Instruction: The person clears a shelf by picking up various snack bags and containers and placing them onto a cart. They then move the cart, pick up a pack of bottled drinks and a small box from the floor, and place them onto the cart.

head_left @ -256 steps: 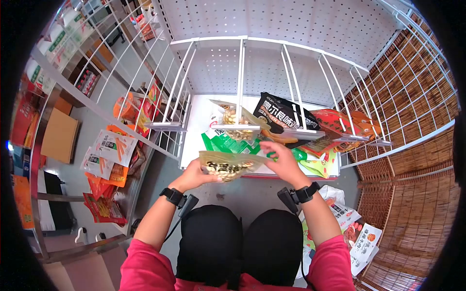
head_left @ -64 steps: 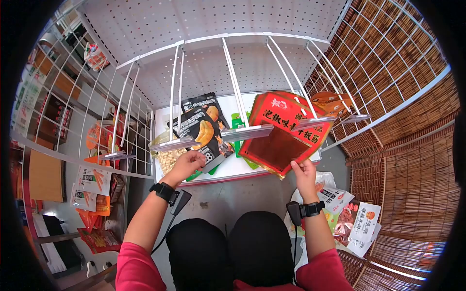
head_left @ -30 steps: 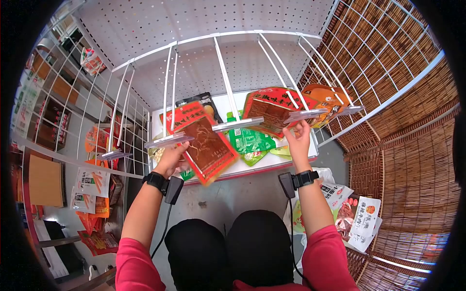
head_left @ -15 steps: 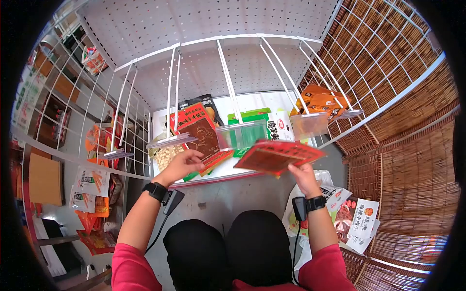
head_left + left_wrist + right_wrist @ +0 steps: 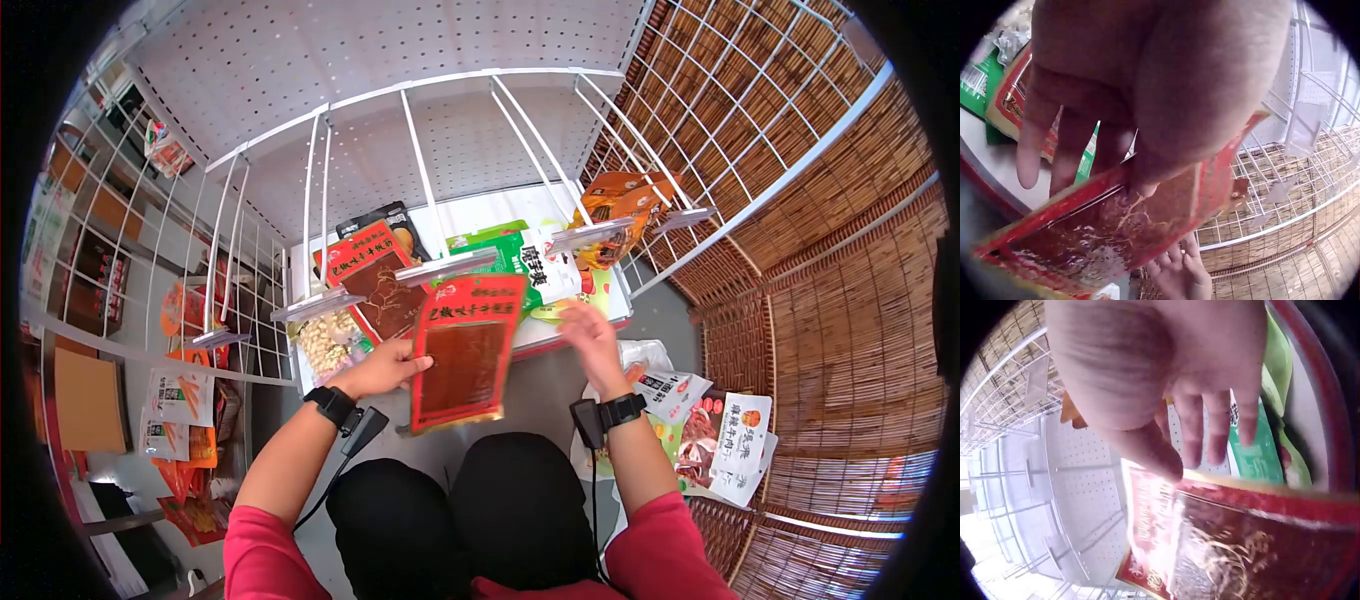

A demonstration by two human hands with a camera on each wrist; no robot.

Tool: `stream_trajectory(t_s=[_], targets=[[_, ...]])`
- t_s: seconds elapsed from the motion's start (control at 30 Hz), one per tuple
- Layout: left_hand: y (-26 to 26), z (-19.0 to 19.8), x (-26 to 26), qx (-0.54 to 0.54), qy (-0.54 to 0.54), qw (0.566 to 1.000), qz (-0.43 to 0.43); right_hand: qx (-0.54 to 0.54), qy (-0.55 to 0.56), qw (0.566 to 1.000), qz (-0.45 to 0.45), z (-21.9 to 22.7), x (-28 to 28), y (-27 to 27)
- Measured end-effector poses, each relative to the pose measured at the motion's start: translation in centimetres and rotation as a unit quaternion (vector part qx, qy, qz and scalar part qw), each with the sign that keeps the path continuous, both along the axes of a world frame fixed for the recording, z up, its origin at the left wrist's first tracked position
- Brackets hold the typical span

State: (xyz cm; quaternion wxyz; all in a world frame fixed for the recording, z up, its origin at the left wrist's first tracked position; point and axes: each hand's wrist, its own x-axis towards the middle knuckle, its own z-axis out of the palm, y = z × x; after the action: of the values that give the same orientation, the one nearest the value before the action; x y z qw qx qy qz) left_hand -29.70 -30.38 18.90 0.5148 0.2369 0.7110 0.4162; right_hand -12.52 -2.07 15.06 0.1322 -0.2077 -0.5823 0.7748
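Note:
My left hand (image 5: 383, 366) pinches the left edge of a red snack packet (image 5: 466, 350) with a brown window, its thumb on the front. The packet hangs upright in front of the shelf, over the floor. My right hand (image 5: 592, 345) is apart to its right, fingers loosely extended and holding nothing, near the shelf's front edge. In the right wrist view the thumb overlaps the top of the red packet (image 5: 1260, 531). A second, similar red packet (image 5: 388, 290) leans on the shelf behind my left hand, partly over a black packet (image 5: 400, 228).
A pale nut bag (image 5: 325, 345) lies at the shelf's left, green packets (image 5: 505, 255) in the middle, orange packets (image 5: 615, 205) at the right. White hook rods (image 5: 425, 185) with clear tag holders jut above. More packets (image 5: 740, 435) lie on the floor at right.
One red packet was laid on the shelf at left. The other passed from my right hand to my left and turned upright. Earlier, my left hand held a nut bag.

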Motion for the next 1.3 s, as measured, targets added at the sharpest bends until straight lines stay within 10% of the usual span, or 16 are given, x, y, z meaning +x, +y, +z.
stream_trajectory(t_s=[0.2,0.43,1.3], targets=[[-1.0,0.9,-2.2,0.03,-0.08,0.987,0.138,0.105,0.003,0.957,-0.27,0.8,-1.4,6.5],[-0.2,0.5,-3.4,0.012,0.073,0.939,0.336,0.134,-0.017,0.962,-0.238,1.2,-4.5,10.4],[-1.6,0.0,-1.6,0.003,0.025,0.989,0.147,-0.103,0.06,0.991,-0.068,1.3,2.1,3.9]])
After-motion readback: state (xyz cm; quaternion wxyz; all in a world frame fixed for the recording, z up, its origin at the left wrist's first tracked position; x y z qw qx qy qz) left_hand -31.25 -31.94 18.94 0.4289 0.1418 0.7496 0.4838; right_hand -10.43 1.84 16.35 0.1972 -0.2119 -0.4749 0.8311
